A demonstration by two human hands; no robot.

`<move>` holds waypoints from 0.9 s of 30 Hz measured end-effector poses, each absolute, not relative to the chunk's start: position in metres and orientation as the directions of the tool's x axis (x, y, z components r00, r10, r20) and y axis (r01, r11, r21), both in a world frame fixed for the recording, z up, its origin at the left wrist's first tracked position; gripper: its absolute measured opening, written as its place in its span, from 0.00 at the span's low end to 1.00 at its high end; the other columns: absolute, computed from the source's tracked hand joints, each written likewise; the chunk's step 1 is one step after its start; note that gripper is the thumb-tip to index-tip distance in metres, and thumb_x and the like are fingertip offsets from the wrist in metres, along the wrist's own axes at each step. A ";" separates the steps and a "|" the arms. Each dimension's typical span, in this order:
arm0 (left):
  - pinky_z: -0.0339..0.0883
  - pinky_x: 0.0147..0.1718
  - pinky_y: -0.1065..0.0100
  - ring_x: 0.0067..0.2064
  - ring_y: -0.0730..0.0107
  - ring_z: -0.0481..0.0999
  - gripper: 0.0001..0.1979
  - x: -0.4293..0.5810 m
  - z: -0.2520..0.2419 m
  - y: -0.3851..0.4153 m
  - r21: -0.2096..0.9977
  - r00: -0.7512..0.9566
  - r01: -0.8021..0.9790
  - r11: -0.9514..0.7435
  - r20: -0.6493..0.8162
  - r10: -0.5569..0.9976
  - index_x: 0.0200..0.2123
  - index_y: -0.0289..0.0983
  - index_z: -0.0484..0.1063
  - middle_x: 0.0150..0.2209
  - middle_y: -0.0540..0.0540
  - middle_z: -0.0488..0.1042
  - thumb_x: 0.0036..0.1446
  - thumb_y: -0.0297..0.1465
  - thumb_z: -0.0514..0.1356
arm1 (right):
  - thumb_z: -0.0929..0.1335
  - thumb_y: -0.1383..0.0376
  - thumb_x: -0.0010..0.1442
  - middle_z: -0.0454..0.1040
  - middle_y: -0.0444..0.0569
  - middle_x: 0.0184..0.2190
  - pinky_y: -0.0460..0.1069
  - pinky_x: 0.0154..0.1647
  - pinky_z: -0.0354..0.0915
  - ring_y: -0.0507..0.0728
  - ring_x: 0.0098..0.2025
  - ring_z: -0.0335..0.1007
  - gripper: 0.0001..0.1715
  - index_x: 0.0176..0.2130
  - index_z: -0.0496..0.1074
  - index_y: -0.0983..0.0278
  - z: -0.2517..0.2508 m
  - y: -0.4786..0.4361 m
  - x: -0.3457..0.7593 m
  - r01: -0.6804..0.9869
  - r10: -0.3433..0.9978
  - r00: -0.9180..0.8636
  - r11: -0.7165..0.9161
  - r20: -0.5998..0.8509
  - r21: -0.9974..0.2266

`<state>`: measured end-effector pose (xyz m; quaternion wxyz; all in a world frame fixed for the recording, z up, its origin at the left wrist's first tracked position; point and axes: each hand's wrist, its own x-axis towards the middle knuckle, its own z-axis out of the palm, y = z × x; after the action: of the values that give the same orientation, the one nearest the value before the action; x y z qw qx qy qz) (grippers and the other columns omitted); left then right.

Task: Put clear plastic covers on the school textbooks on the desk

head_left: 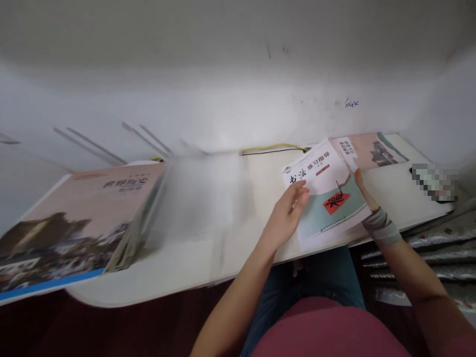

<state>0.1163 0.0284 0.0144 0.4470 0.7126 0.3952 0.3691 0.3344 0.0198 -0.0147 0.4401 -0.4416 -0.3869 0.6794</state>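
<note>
A white and teal calligraphy workbook (pixel 327 196) with a red patch on its cover is lifted at the front right of the white table (pixel 260 178). My left hand (pixel 288 213) grips its left edge, thumb on top. My right hand (pixel 362 191) is mostly hidden behind the book's right edge, with fingers showing on the cover; a grey wristband (pixel 383 227) is on that wrist. Both hands hold this book.
A large pink history textbook (pixel 74 223) lies at the left over the table edge, a motion-smeared pale sheet (pixel 201 198) beside it. Another pink book (pixel 372 148) lies at the back right. A yellow cable (pixel 273 147) runs along the wall. A dark object (pixel 435 183) sits far right.
</note>
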 end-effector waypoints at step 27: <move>0.57 0.58 0.48 0.64 0.50 0.53 0.28 0.094 -0.102 0.016 0.428 0.453 0.718 -0.549 0.311 0.836 0.61 0.28 0.56 0.60 0.30 0.60 0.63 0.39 0.47 | 0.54 0.47 0.63 0.69 0.60 0.54 0.62 0.62 0.53 0.61 0.60 0.59 0.36 0.59 0.60 0.68 -0.094 0.008 0.390 0.689 0.963 0.162 0.047 0.217 -0.723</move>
<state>0.0939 0.0157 -0.1015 0.1180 0.8440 0.4602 0.2488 0.3901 0.0085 -0.0936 0.3720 -0.6654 -0.6206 0.1838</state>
